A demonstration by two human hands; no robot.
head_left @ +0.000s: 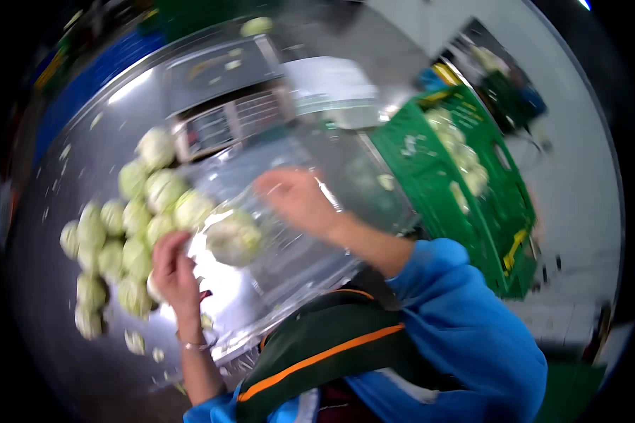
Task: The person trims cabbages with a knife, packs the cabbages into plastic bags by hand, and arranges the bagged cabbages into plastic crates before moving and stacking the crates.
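Observation:
A pale green cabbage (234, 238) lies under clear plastic film (275, 264) on the steel table, between my two hands. My right hand (298, 201) is above and right of it, fingers bent together on the film, though motion blurs them. On the other side, my left hand (175, 271) is beside the wrapped cabbage and the edge of the pile, its thumb and fingers apart. No object shows between them. Several bare cabbages (135, 217) are heaped to the left, the closest ones next to my left fingers.
A weighing scale (222, 123) with leaf scraps on its plate stands behind the cabbages. Right of it is a white container (331, 88). A green crate (430, 190) holding pale produce stands at the right. Loose leaves (135, 342) lie on the steel table (42, 282).

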